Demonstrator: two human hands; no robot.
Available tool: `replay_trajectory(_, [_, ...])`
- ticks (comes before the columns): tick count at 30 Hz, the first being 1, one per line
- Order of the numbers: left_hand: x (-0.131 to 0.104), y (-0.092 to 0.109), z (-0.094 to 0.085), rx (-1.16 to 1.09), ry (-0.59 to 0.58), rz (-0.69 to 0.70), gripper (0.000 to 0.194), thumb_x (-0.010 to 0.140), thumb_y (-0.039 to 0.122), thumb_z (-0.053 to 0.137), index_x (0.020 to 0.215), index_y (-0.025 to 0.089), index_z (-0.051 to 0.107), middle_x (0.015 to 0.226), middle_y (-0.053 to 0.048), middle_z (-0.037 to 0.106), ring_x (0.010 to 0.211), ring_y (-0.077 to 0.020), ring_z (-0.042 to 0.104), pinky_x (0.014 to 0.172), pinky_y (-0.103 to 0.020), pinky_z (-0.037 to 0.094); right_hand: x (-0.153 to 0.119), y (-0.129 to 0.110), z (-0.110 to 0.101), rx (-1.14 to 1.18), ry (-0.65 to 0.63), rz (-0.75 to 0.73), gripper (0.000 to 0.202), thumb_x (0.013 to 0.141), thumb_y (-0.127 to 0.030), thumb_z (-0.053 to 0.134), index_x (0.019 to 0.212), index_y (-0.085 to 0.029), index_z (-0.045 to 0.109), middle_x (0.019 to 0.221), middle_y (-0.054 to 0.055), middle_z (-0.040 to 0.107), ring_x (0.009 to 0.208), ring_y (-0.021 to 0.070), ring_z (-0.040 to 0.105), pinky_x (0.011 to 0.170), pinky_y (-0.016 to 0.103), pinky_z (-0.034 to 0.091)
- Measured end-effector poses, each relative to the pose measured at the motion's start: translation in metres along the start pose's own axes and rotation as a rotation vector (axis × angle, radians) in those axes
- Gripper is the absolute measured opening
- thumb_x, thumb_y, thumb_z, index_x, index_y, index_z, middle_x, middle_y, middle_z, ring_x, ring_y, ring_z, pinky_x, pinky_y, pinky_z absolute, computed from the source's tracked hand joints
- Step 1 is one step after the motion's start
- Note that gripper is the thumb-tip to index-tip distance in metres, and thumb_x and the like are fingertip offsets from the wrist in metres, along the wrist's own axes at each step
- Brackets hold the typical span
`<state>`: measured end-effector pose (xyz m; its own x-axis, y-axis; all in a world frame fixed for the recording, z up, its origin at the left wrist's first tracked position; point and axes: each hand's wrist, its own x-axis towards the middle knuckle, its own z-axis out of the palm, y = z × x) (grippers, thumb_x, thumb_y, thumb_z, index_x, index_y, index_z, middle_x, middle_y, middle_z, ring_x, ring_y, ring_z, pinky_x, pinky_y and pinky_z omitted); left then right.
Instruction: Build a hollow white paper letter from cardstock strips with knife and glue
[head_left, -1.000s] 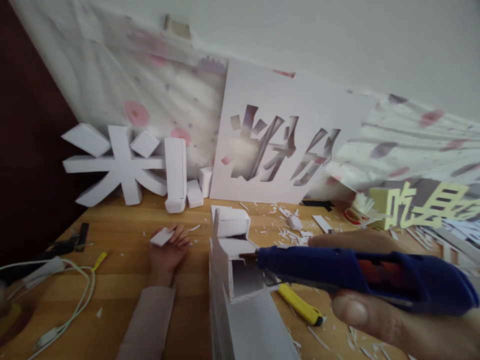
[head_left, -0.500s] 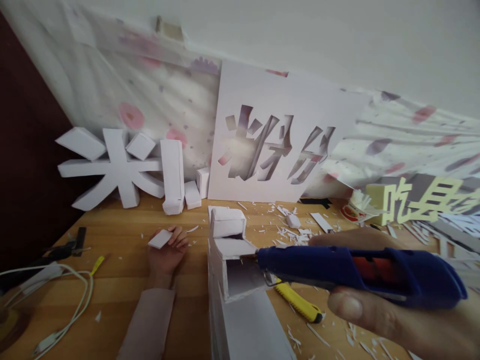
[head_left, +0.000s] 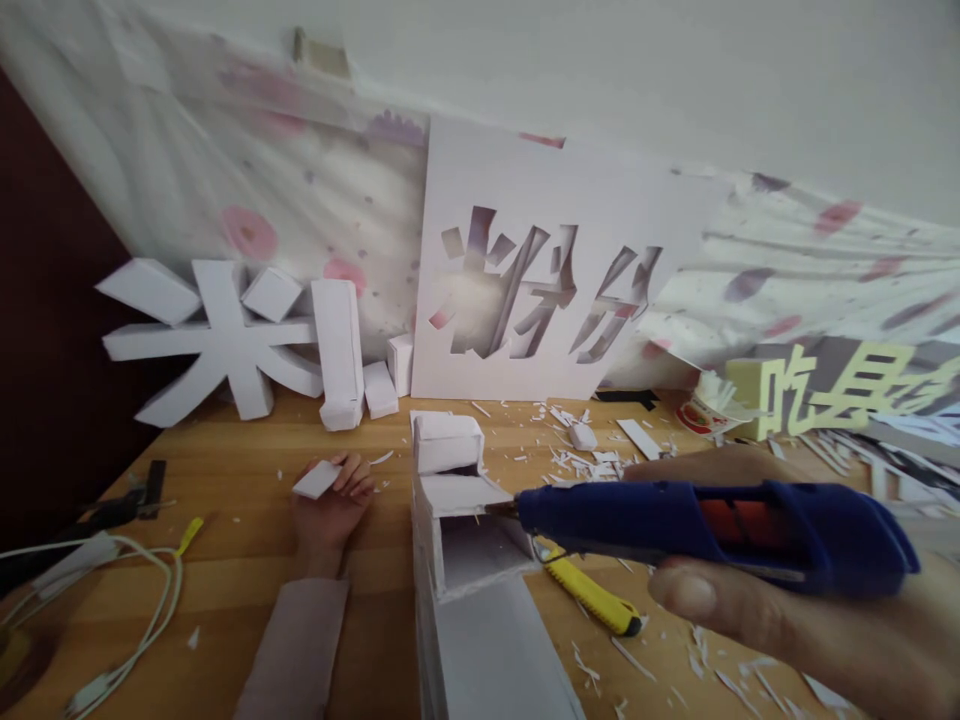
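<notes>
My right hand (head_left: 765, 600) is wrapped round a blue hot glue gun (head_left: 645, 520), held level with its nozzle pointing left. The nozzle tip meets the edge of an open hollow in a white foam-board box shape (head_left: 487, 620), which stands on the table in front of me. Resting on the tabletop to the left, my left hand (head_left: 334, 500) has curled fingers and holds a small white foam-board piece (head_left: 318, 479). Just behind the glue gun's nozzle lies a yellow utility knife (head_left: 592, 592).
White foam letter shapes (head_left: 232, 340) stand at the back left beside a cut-out board (head_left: 495, 375). Cream letters (head_left: 832, 390) and a paper tub (head_left: 705, 410) are at the right. White scraps (head_left: 592, 465) litter the wooden table (head_left: 225, 560); a white cable (head_left: 169, 600) lies left.
The whole view has shifted slightly, moving things a little left. The glue gun's nozzle stays at the hollow's edge, and both hands keep their holds.
</notes>
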<state>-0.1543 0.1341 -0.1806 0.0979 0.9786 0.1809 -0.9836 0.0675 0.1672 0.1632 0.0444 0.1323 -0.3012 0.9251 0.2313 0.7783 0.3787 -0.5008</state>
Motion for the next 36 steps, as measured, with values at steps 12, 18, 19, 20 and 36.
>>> replay_trajectory(12, [0.0, -0.001, -0.004, 0.006, 0.023, 0.004, 0.024, 0.099, 0.039, 0.065, 0.096, 0.015, 0.065, 0.08, 0.002, 0.064, 0.062, -0.0107, 0.06, 0.06, -0.027, 0.055, -0.013, 0.004, 0.001, -0.127, 0.105, 0.116, 0.065, 0.075, -0.093, 0.056, 0.081, -0.031, 0.072, 0.061, -0.002, 0.07, 0.05, 0.0172, 0.064, 0.043, 0.023, 0.052])
replay_trajectory(18, [0.0, -0.001, -0.002, 0.024, 0.043, 0.013, 0.025, 0.099, 0.039, 0.065, 0.094, 0.015, 0.065, 0.078, 0.002, 0.063, 0.061, -0.0103, 0.058, 0.059, -0.026, 0.054, -0.002, 0.003, -0.007, -0.011, 0.024, -0.062, 0.035, 0.079, -0.072, 0.072, 0.086, -0.038, 0.077, 0.069, -0.005, 0.076, 0.054, 0.0174, 0.071, 0.044, 0.021, 0.056])
replay_trajectory(19, [0.0, -0.001, -0.001, 0.028, 0.047, 0.018, 0.025, 0.099, 0.039, 0.065, 0.093, 0.015, 0.065, 0.078, 0.002, 0.063, 0.061, -0.0102, 0.058, 0.058, -0.026, 0.053, 0.001, 0.001, -0.007, 0.018, 0.011, -0.073, 0.031, 0.08, -0.068, 0.073, 0.083, -0.037, 0.076, 0.067, -0.006, 0.074, 0.051, 0.0172, 0.07, 0.042, 0.021, 0.055])
replay_trajectory(20, [0.0, -0.001, 0.0, 0.033, 0.05, 0.023, 0.025, 0.099, 0.039, 0.065, 0.092, 0.015, 0.065, 0.077, 0.003, 0.062, 0.06, -0.01, 0.058, 0.058, -0.026, 0.053, 0.004, -0.001, -0.008, 0.041, -0.01, -0.076, 0.029, 0.081, -0.065, 0.074, 0.08, -0.036, 0.075, 0.064, -0.006, 0.073, 0.05, 0.0173, 0.069, 0.04, 0.021, 0.054])
replay_trajectory(36, [0.002, -0.001, -0.001, 0.027, 0.029, 0.008, 0.027, 0.098, 0.039, 0.066, 0.086, 0.016, 0.063, 0.071, 0.004, 0.059, 0.059, -0.0101, 0.057, 0.057, -0.025, 0.052, -0.002, 0.013, -0.003, -0.024, 0.013, -0.189, 0.022, 0.087, -0.064, 0.072, 0.091, -0.043, 0.074, 0.065, -0.013, 0.077, 0.043, 0.0131, 0.065, 0.034, 0.02, 0.048])
